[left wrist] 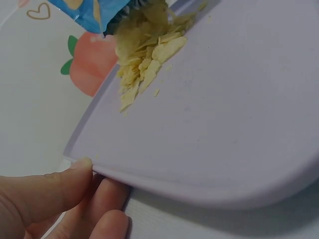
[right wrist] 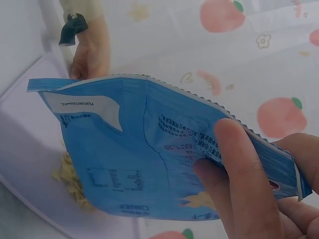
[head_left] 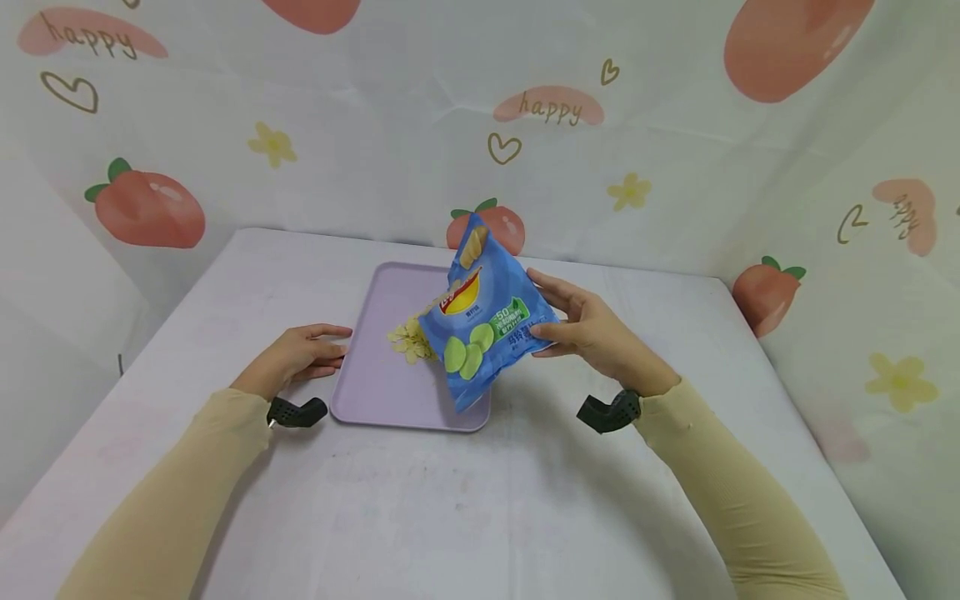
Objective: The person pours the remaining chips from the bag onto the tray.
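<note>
A blue chip bag [head_left: 491, 312] is tilted over the lilac tray [head_left: 397, 400], its open end toward the left. My right hand [head_left: 592, 333] grips the bag's right end; in the right wrist view the fingers [right wrist: 244, 174] press on its printed back [right wrist: 119, 159]. Chips [head_left: 412, 340] lie in a pile on the tray under the bag's mouth, and in the left wrist view the chips [left wrist: 149, 59] reach up to that mouth. My left hand [head_left: 300, 354] is at the tray's left edge, thumb on the rim [left wrist: 114, 174] and fingers beneath it, pinching it.
The tray stands on a white-covered table [head_left: 420, 517]. Behind it hangs a pale cloth [head_left: 375, 167] printed with peaches, flowers and hearts. Black wrist devices [head_left: 297, 412] sit at both sleeves.
</note>
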`<action>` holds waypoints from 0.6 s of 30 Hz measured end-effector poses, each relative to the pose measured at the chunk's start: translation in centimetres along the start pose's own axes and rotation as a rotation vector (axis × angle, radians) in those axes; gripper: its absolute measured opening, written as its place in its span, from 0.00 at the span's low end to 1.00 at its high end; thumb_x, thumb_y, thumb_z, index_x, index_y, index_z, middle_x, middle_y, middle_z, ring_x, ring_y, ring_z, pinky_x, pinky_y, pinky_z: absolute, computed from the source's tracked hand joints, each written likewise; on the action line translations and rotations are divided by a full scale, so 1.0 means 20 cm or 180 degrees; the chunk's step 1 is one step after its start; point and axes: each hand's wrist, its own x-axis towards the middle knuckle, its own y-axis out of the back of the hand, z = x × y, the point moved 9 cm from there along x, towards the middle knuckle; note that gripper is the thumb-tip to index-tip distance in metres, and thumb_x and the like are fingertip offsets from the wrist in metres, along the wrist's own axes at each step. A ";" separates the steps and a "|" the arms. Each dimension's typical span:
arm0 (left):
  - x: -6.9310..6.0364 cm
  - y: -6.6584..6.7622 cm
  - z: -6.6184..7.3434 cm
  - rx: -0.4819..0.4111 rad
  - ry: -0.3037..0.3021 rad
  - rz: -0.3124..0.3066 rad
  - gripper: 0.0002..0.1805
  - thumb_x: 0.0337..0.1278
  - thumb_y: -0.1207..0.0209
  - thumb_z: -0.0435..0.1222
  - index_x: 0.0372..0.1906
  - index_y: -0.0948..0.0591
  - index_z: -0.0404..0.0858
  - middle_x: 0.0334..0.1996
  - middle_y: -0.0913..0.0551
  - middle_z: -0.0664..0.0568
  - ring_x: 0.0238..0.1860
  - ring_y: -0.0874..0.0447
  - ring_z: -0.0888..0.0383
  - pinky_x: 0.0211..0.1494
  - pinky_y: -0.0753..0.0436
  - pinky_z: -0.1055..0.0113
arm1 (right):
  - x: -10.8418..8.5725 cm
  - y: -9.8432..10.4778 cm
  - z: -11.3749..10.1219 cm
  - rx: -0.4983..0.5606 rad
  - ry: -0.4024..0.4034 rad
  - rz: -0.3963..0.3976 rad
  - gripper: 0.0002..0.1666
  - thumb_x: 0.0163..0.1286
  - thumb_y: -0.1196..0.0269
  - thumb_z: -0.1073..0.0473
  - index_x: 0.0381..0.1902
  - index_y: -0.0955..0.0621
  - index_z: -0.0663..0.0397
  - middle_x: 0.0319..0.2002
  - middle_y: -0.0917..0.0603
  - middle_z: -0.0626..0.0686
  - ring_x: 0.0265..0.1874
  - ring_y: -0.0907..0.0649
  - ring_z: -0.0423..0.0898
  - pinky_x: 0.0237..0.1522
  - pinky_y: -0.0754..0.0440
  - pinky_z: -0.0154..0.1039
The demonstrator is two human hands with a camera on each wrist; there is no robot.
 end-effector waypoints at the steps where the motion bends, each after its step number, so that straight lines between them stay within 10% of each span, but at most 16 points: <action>1: 0.00 0.00 0.00 0.0000 -0.0004 -0.0004 0.33 0.64 0.40 0.35 0.73 0.37 0.40 0.29 0.17 0.62 0.31 0.18 0.68 0.39 0.16 0.75 | 0.00 0.00 0.00 0.0002 0.0004 -0.0003 0.45 0.67 0.39 0.71 0.76 0.43 0.43 0.74 0.40 0.49 0.43 0.15 0.48 0.43 0.14 0.47; 18: 0.00 0.00 0.00 0.0017 -0.0024 0.0011 0.33 0.64 0.40 0.36 0.72 0.36 0.40 0.30 0.18 0.62 0.33 0.18 0.67 0.42 0.16 0.75 | -0.04 0.03 -0.04 0.0012 0.0016 0.0073 0.45 0.67 0.39 0.70 0.76 0.43 0.42 0.74 0.40 0.50 0.43 0.15 0.46 0.43 0.14 0.45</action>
